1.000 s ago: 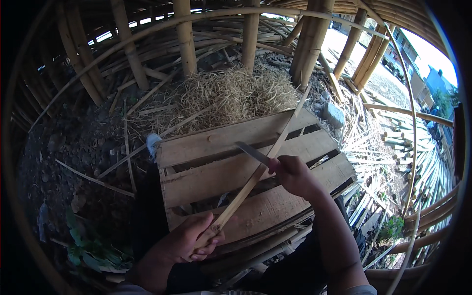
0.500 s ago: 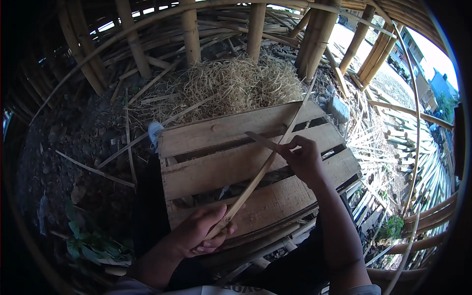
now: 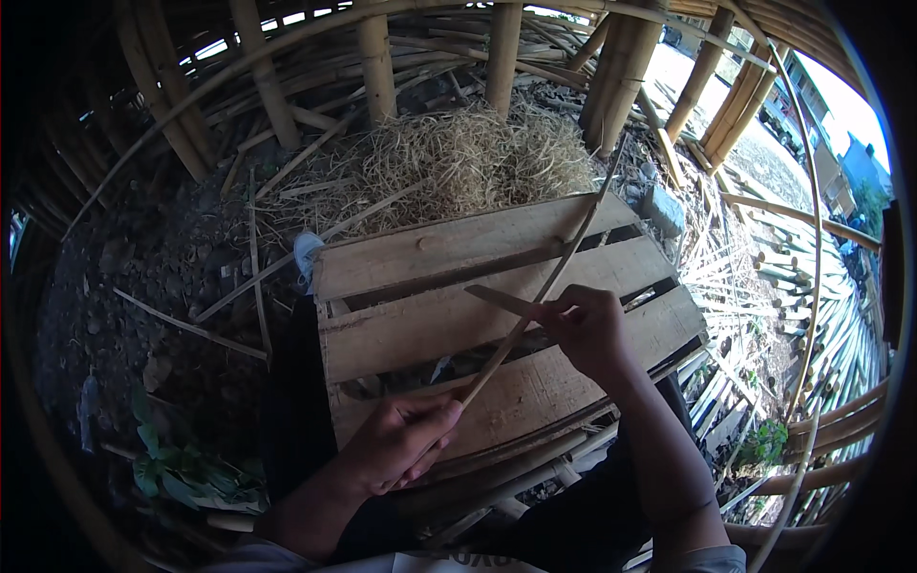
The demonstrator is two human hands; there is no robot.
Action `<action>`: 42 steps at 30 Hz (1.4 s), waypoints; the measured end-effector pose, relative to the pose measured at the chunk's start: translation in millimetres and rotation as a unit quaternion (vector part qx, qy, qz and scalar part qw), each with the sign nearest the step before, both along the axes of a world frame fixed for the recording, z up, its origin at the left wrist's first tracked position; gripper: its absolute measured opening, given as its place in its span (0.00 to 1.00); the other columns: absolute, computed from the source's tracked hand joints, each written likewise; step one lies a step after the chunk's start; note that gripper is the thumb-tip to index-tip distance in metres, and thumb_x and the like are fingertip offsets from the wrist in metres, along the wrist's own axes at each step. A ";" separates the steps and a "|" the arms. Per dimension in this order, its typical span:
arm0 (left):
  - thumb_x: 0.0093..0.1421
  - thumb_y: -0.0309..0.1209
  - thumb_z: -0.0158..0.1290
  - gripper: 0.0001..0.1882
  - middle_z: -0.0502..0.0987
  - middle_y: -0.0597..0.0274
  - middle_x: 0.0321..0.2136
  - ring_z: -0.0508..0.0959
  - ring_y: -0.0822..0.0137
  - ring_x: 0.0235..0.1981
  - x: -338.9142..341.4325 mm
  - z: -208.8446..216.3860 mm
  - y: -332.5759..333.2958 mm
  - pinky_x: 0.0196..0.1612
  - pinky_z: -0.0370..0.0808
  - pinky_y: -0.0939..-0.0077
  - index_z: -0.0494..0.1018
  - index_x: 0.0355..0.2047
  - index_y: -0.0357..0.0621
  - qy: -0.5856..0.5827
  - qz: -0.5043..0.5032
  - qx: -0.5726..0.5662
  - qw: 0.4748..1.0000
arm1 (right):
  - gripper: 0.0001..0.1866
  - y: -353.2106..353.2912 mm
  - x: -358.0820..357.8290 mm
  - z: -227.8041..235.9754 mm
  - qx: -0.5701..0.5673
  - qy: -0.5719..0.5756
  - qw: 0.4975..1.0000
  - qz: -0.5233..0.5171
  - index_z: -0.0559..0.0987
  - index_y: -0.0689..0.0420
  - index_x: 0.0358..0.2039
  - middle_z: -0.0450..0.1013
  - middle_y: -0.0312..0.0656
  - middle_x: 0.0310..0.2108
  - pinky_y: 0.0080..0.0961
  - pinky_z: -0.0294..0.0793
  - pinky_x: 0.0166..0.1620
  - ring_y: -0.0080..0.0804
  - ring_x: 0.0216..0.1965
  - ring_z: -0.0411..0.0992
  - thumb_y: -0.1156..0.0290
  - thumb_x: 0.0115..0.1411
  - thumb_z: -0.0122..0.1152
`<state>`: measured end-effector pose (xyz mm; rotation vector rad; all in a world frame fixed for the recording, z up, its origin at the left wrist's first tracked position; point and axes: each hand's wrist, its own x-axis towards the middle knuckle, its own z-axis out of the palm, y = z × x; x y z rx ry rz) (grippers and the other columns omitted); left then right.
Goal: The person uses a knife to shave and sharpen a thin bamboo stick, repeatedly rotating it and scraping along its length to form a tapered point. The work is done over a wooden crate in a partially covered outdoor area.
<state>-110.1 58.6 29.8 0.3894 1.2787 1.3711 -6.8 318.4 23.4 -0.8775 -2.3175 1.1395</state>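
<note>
A long, thin bamboo strip (image 3: 567, 260) slants across the slatted wooden table (image 3: 420, 336), its far end beyond the table's back edge. My left hand (image 3: 406, 439) is closed round the strip's near end. In my right hand (image 3: 587, 329), fingers pinched, is a knife (image 3: 496, 299) whose blade points left and crosses the strip about midway along it. The blade meets the strip close to my right fingertips; the knife's handle is hidden in that hand.
A heap of pale shavings (image 3: 478, 158) lies behind the table, before upright bamboo posts (image 3: 503, 62). Cut bamboo poles (image 3: 841, 334) are stacked at the right. Loose strips (image 3: 191, 325) and a green plant (image 3: 158, 468) are on the ground at the left.
My right hand and the knife have come slightly nearer along the strip. My left hand has turned over a little, and the strip has rolled to show a narrower side.
</note>
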 end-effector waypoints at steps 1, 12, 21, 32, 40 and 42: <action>0.74 0.42 0.45 0.23 0.66 0.70 0.13 0.62 0.82 0.06 -1.3 -0.9 0.0 0.08 0.57 0.84 0.68 0.24 0.41 -0.032 -0.001 -0.007 0.999 | 0.10 3.4 -1.2 3.6 -0.024 -0.021 0.999 -0.020 0.83 0.64 0.32 0.78 0.40 0.20 0.19 0.68 0.23 0.18 0.22 0.73 0.69 0.64 0.69; 0.74 0.33 0.42 0.18 0.71 0.63 0.26 0.64 0.80 0.11 -14.6 -6.8 -4.3 0.11 0.61 0.85 0.72 0.52 0.30 -0.188 0.025 0.044 0.981 | 0.10 -4.3 6.1 -17.5 -0.027 0.052 0.993 0.099 0.83 0.65 0.34 0.78 0.41 0.21 0.22 0.69 0.23 0.19 0.23 0.75 0.69 0.65 0.66; 0.73 0.31 0.44 0.24 0.71 0.65 0.26 0.65 0.80 0.12 -15.7 -3.8 -7.3 0.16 0.64 0.85 0.64 0.67 0.36 -0.037 -0.012 -0.005 0.999 | 0.09 -16.4 1.8 -10.6 0.118 0.046 0.989 0.070 0.83 0.63 0.33 0.72 0.34 0.15 0.21 0.58 0.19 0.13 0.17 0.64 0.69 0.65 0.68; 0.72 0.32 0.44 0.25 0.72 0.63 0.27 0.64 0.80 0.12 -14.4 -7.9 -10.1 0.16 0.64 0.86 0.64 0.66 0.34 -0.030 0.002 0.004 1.000 | 0.09 15.2 1.4 -6.3 -0.018 -0.014 0.998 0.057 0.84 0.61 0.39 0.77 0.40 0.21 0.23 0.70 0.27 0.19 0.23 0.72 0.69 0.67 0.63; 0.73 0.32 0.44 0.24 0.71 0.65 0.27 0.63 0.81 0.11 -20.8 -7.2 -10.6 0.13 0.62 0.87 0.66 0.65 0.33 -0.128 0.026 0.013 0.991 | 0.05 1.1 -8.1 2.2 0.025 -0.028 0.999 -0.022 0.81 0.64 0.35 0.81 0.44 0.27 0.19 0.71 0.27 0.16 0.26 0.75 0.77 0.68 0.60; 0.73 0.32 0.44 0.23 0.71 0.65 0.26 0.63 0.81 0.11 -22.1 -8.5 -11.3 0.12 0.62 0.87 0.66 0.64 0.33 -0.133 0.019 0.008 0.991 | 0.05 -19.7 -7.1 -0.9 0.025 -0.014 0.999 0.019 0.82 0.63 0.36 0.80 0.41 0.24 0.17 0.65 0.25 0.16 0.24 0.74 0.77 0.67 0.60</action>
